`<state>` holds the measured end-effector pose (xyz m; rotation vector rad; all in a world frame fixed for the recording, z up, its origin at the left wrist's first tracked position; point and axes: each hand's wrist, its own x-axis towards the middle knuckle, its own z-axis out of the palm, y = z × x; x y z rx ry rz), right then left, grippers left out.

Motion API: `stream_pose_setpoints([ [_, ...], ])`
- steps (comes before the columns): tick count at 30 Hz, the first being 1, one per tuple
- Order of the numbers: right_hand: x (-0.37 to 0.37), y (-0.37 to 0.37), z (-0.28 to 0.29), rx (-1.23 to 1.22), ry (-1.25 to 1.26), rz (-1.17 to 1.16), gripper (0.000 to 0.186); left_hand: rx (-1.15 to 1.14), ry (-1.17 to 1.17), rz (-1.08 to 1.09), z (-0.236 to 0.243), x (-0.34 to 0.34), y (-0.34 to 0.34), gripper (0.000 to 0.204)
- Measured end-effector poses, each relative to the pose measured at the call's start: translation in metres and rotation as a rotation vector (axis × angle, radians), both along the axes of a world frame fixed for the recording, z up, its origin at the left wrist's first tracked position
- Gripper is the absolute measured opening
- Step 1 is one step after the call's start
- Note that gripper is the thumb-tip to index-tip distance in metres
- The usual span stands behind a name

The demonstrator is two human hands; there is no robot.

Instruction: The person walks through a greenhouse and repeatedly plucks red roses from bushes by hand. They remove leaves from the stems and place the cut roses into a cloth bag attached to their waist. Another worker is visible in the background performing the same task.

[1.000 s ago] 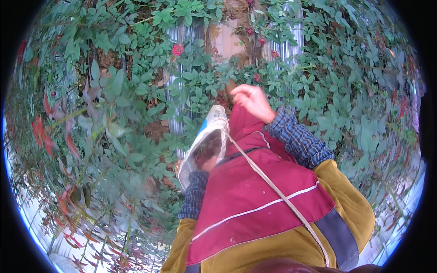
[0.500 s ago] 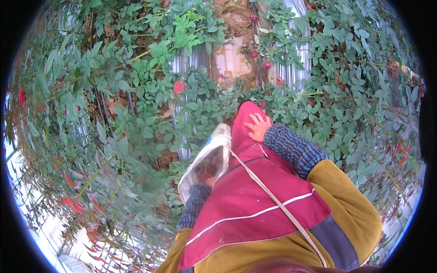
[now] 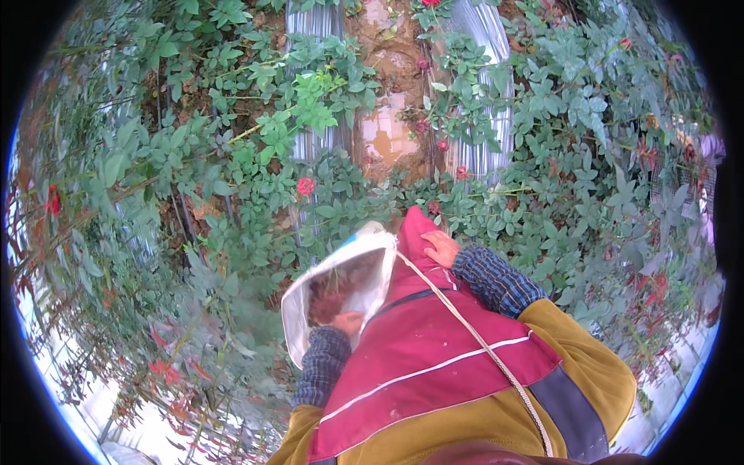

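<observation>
My right hand (image 3: 442,248) rests on the maroon apron (image 3: 422,333) over my leg, its fingers extended along the cloth. My left hand (image 3: 345,322) is inside the mouth of a white bag (image 3: 294,302) that hangs at my left side from a braided cord (image 3: 477,341). Dark reddish material (image 3: 329,291) lies in the bag beside that hand; I cannot make out whether the fingers grip any of it.
Leafy rose bushes (image 3: 566,132) with red blooms (image 3: 305,187) crowd both sides of a narrow muddy, puddled path (image 3: 387,132) ahead of me. Silvery plastic sheeting (image 3: 484,54) edges the path. Dark pipes or stems (image 3: 182,209) show among the leaves at left.
My right hand has come down from raised in the air onto the apron and shifted lower in the picture. The bag's mouth appears wider, my left hand still inside. The path scenery has shifted downward.
</observation>
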<state>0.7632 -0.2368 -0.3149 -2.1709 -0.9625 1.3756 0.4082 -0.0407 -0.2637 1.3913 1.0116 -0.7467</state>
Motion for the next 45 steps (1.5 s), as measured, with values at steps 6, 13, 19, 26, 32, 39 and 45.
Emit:
stream_pose_setpoints([
  [6,0.091,0.074,0.108,0.498,0.443,-1.389,0.025,0.29,-0.218,0.082,0.051,0.046,0.016,0.029],
  [13,0.177,0.171,0.313,1.271,0.567,-0.993,0.039,0.349,-0.351,0.148,0.08,0.133,0.052,0.024],
  [19,0.197,0.196,0.328,1.427,0.507,-0.854,0.038,0.395,-0.437,-0.046,0.025,0.169,0.082,0.02],
  [26,0.258,0.248,0.295,1.443,0.565,-0.791,0.037,0.325,-0.399,-0.146,-0.078,0.204,0.118,0.028],
  [32,0.309,0.325,0.271,1.403,0.714,-0.643,0.035,0.387,-0.258,-0.036,-0.069,0.223,0.142,0.033],
  [39,0.321,0.382,0.284,1.263,0.777,-0.686,0.032,0.417,-0.25,0.111,-0.063,0.262,0.133,0.029],
  [45,0.316,0.403,0.29,1.176,0.718,-0.501,0.015,0.467,-0.147,0.187,-0.064,0.317,0.13,0.028],
])
